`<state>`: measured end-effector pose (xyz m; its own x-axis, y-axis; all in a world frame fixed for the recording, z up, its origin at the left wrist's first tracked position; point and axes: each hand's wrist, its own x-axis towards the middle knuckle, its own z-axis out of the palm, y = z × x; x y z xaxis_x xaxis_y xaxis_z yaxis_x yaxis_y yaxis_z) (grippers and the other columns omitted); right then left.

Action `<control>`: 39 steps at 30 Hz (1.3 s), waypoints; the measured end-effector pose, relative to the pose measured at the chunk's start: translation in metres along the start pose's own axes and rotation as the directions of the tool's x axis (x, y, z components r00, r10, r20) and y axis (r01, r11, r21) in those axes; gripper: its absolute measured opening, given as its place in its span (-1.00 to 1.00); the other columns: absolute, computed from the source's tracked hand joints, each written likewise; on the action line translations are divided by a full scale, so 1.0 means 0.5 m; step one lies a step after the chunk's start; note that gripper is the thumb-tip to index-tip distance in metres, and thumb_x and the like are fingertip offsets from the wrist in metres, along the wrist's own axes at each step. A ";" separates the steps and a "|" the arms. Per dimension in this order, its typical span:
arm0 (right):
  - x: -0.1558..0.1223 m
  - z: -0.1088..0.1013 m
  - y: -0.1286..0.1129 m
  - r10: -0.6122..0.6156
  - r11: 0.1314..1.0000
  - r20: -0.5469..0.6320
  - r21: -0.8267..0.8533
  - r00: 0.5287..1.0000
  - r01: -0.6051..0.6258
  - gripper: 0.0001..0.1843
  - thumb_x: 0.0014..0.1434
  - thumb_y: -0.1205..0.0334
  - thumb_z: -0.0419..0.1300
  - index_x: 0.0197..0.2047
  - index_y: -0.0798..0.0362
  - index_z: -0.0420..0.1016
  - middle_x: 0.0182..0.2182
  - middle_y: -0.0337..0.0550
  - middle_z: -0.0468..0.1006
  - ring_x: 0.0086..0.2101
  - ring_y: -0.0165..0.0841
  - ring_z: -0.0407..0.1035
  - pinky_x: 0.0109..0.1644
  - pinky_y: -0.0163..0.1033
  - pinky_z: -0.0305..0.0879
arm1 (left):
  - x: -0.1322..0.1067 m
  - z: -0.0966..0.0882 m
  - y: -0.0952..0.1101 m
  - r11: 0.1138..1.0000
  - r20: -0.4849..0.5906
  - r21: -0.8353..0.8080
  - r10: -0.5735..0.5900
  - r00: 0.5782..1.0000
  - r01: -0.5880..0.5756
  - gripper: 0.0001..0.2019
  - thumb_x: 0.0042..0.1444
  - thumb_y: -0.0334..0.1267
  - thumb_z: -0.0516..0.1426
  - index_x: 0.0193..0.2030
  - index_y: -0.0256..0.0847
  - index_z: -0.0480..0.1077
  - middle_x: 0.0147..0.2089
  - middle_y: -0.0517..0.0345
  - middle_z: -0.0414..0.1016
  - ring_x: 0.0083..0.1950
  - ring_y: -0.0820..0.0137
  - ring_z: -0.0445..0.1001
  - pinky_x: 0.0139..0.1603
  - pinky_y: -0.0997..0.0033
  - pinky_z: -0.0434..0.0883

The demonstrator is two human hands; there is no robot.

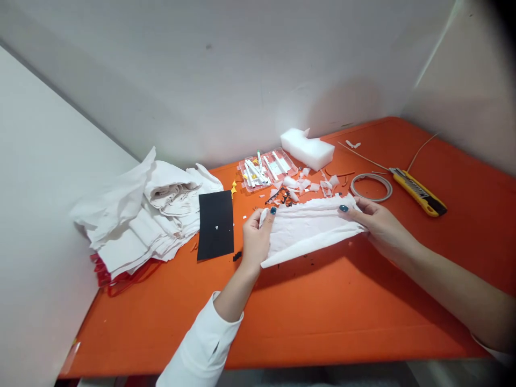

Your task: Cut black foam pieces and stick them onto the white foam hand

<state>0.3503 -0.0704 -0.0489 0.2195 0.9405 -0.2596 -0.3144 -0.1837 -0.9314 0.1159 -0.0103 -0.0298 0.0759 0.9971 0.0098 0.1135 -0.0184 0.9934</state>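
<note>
A white sheet of thin, crinkled tissue paper (310,226) is stretched between my hands above the orange table (322,322). My left hand (258,236) pinches its left end, thumb on top. At the right end my right hand (373,220) grips it the same way, with the fingers partly hidden beneath. The sheet's upper edge looks ragged and its lower edge is folded over. Just beyond it lie torn white foam scraps (294,185). A black card (216,226) rests on the table to the left of my left hand.
A pile of white paper (149,215) on a red bag (105,274) sits at the left. Behind are a clear case of markers (256,172) and a white foam block (308,148). On the right lie a tape ring (371,187) and a yellow utility knife (419,192).
</note>
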 end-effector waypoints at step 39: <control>0.026 -0.025 0.028 -0.363 0.415 0.209 -0.836 0.908 0.359 -0.76 0.20 0.06 0.08 -0.33 0.02 0.44 -0.48 -0.19 0.52 -0.49 -0.33 0.34 -0.43 -0.32 0.17 | -0.067 -0.004 -0.055 0.356 0.860 0.314 0.286 0.423 -0.880 -0.62 0.31 -0.40 -0.12 0.24 -0.18 0.16 0.33 -0.02 0.21 0.34 0.31 0.19 0.27 0.22 0.26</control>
<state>0.3601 -0.0642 -0.0686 0.1205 0.9804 0.1562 0.7202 0.0220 -0.6934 0.1084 -0.0431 -0.0572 0.9163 0.3525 0.1901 0.2850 -0.9073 0.3091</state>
